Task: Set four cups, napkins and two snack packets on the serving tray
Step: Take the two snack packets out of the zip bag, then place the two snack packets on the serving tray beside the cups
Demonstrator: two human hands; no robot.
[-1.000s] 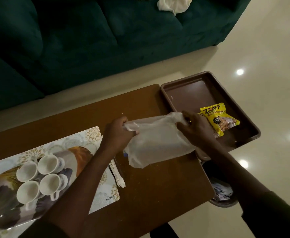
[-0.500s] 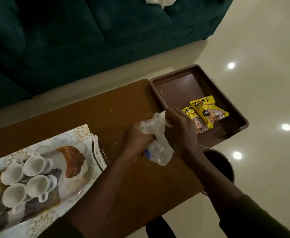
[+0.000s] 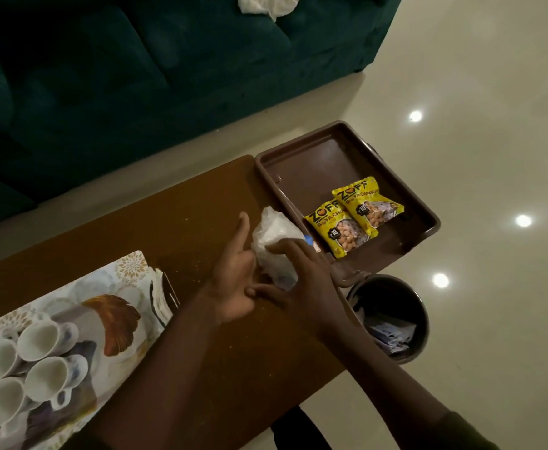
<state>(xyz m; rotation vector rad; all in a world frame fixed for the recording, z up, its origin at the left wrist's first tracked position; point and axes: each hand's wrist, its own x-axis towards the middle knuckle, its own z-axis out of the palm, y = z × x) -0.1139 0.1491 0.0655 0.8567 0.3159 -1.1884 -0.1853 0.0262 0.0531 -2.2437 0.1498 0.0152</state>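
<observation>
My right hand (image 3: pixel 301 280) closes over a crumpled plastic bag (image 3: pixel 274 245), my left hand (image 3: pixel 233 280) open against it, near the desk's (image 3: pixel 175 222) far right edge. Just beyond, two snack packets (image 3: pixel 355 216) lie overlapping by the tray's (image 3: pixel 425 219) near corner, long axes diagonal.

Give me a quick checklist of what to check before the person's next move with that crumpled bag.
1. Two yellow snack packets on the brown plastic serving tray: ok.
2. Four white ceramic cups on that tray: not ok; they sit on the patterned placemat.
3. Napkins on the tray: not ok; a stack lies beside the placemat.
4. Crumpled clear plastic bag secured: ok; right hand presses it, left hand open beside it.
5. Black round bin reachable for the bag: likely ok; it stands below the table end.
6. Bag empty: cannot tell.
</observation>
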